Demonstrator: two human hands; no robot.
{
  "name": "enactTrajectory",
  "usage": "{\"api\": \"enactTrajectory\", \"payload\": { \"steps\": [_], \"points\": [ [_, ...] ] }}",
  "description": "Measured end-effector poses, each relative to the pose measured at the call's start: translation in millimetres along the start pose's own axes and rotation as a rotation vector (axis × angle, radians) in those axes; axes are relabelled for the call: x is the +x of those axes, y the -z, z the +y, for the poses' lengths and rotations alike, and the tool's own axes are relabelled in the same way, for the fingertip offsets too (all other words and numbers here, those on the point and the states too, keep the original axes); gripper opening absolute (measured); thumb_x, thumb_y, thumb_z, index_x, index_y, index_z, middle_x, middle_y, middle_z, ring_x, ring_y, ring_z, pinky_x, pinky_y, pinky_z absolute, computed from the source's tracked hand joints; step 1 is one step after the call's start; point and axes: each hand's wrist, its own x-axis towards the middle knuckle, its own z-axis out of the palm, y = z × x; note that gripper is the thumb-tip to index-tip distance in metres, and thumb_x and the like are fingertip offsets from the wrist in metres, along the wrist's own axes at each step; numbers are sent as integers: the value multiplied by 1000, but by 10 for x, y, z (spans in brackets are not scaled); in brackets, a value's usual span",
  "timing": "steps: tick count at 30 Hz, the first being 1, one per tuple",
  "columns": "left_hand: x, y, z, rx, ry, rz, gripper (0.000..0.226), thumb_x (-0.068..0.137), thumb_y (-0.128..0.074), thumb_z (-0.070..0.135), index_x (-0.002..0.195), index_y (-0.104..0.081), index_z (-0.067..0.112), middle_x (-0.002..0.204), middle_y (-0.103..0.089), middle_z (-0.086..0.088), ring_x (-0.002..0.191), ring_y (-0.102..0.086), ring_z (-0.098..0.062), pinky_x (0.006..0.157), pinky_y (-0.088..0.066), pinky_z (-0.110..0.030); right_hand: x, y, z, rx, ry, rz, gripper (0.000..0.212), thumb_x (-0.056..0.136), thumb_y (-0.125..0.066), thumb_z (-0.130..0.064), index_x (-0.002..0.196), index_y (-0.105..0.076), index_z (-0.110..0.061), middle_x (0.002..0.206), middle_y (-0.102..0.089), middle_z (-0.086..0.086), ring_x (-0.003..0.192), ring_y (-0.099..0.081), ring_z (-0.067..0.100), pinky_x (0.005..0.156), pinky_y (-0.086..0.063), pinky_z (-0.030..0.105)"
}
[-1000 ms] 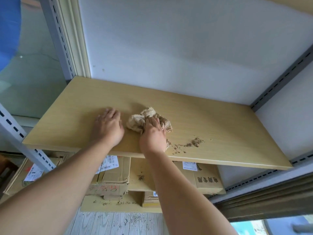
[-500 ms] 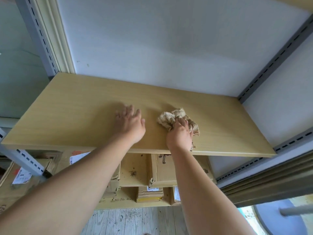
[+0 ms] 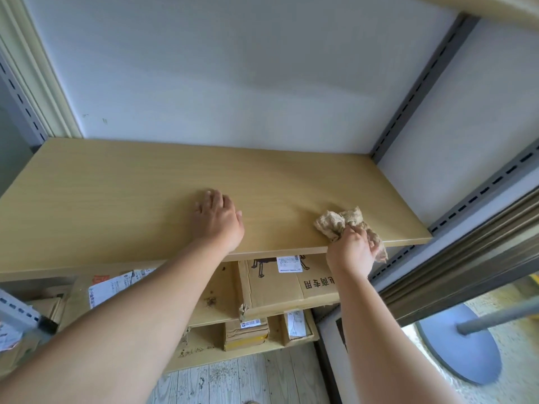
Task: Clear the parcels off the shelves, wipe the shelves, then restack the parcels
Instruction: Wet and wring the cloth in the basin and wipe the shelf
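Observation:
A bare wooden shelf [image 3: 122, 199] spans the view at chest height. My left hand [image 3: 218, 221] lies flat on its middle near the front edge, fingers spread. My right hand [image 3: 351, 253] grips a crumpled beige rag [image 3: 335, 223] at the shelf's front right edge, with part of the rag hanging over the edge. Cardboard parcels sit on the shelves below: a large box with printed characters [image 3: 291, 287], a labelled box at the left [image 3: 110, 287] and small boxes lower down [image 3: 246, 333].
Grey slotted uprights [image 3: 420, 88] frame the shelf at the back right, and another upright [image 3: 20, 312] stands front left. A white wall [image 3: 233, 68] backs the unit. Plank floor [image 3: 233, 380] with crumbs lies below. A grey round stand base [image 3: 463, 345] sits at the right.
My right hand has swept the rag rightwards along the front of the shelf to its right edge. The crumbs seen earlier on the shelf are gone. The left hand stayed flat on the shelf.

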Motion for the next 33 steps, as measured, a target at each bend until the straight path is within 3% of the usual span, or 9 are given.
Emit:
{"api": "enactTrajectory", "payload": {
  "steps": [4, 6, 11, 14, 18, 21, 27, 33],
  "points": [
    [-11, -19, 38, -17, 7, 12, 55, 101, -27, 31, 148, -21, 5, 158, -12, -12, 146, -6, -29, 117, -10, -43, -85, 153, 25, 89, 48, 66, 40, 91, -42, -4, 129, -53, -8, 139, -44, 7, 126, -39, 28, 107, -32, 38],
    [-17, -29, 42, -34, 13, 23, 54, 100, -28, 30, 148, -22, 5, 157, -13, -12, 146, -7, -28, 117, -10, -43, -131, 179, -74, 118, 172, 71, 42, 92, -44, -6, 134, -49, -9, 144, -41, 5, 128, -39, 26, 102, -34, 33],
    [-13, -76, 6, -67, -9, 78, 51, 99, -30, 28, 145, -30, 5, 156, -19, -11, 145, -11, -27, 116, -12, -42, -179, 4, -467, 121, 414, 17, 48, 91, -44, -3, 139, -44, -8, 146, -39, 7, 133, -34, 22, 105, -29, 29],
    [-1, -75, -19, -47, -15, 111, 49, 97, -36, 28, 141, -36, 6, 152, -29, -11, 143, -18, -27, 113, -18, -42, -189, -191, -693, 103, 506, -100, 51, 93, -42, -5, 143, -38, -12, 151, -31, 6, 139, -27, 22, 112, -25, 32],
    [41, -27, -16, -1, 11, 141, 39, 93, -42, 25, 127, -49, 9, 134, -48, -10, 127, -37, -28, 96, -31, -38, -103, -292, -824, -27, 521, -246, 58, 96, -36, -28, 149, -15, -37, 160, -6, 1, 147, 3, 26, 119, 0, 39],
    [92, 36, 81, 32, 65, 140, 34, 93, -41, 25, 123, -52, 13, 124, -52, -8, 117, -42, -29, 87, -34, -37, 71, -296, -865, -95, 531, -322, 54, 98, -31, -36, 147, -12, -45, 160, 4, -2, 145, 12, 29, 117, 5, 43],
    [250, -17, 376, -1, 107, 123, 44, 96, -36, 41, 128, -52, 15, 136, -44, -11, 127, -36, -30, 103, -30, -41, 523, -260, -723, -65, 503, -308, 56, 98, -32, -33, 150, -12, -34, 159, 5, -5, 146, 10, 18, 119, 4, 36],
    [361, -200, 636, -8, 77, 73, 55, 97, -31, 41, 142, -33, 9, 152, -25, -10, 143, -13, -29, 114, -15, -47, 925, -71, -174, -34, 334, -239, 59, 97, -33, -19, 152, -11, -27, 160, 1, -3, 146, 5, 15, 120, -1, 36]
  ]
}}
